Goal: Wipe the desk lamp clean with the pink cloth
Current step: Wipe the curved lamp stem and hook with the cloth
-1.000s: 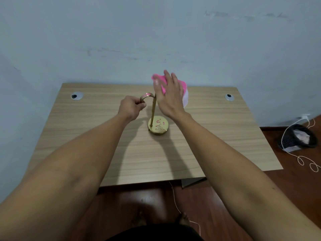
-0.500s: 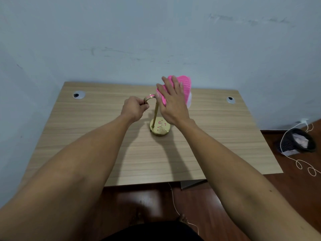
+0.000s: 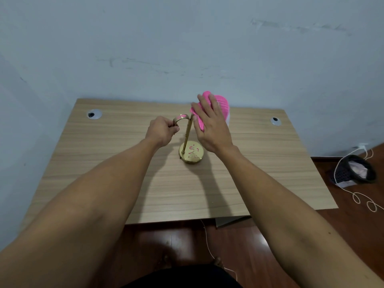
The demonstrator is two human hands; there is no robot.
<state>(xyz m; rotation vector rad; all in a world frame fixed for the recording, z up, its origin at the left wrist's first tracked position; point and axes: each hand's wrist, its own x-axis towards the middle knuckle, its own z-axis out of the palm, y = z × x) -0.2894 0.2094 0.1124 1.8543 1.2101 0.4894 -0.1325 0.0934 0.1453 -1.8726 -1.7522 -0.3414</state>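
Near end: lamp base [image 3: 191, 155] sits flat on the surface [image 3: 104, 173], below and between my two hands, closer to me than either. Pink marks on the base top, not wiped yet by the look of it.

Stem [image 3: 188, 133] rises from the base near-upright, long axis vertical with a slight lean. It stands in the gap between my hands: left hand to its left, right hand just to its right.

Left hand [image 3: 162, 129]: clenched on the end of the curved arm [image 3: 181, 117] that hooks over leftward from the stem top. Grasping it, steadying the lamp.

Right hand [image 3: 209, 123]: fingers extended, palm flat, pressing the pink cloth [image 3: 218, 103] against something behind it, apparently the lamp shade. Cloth shows past my fingertips and along the thumb side, next to the stem top. Can't tell how much of the cloth is under the palm. A bit of white shows at the far right edge of the hand; probably the shade, can't confirm.

Key relation: the cloth is at the stem's top on its right side, and the stem runs straight down from there to the base. My guess for the next stroke is down along that axis, right hand doing it, left hand holding.
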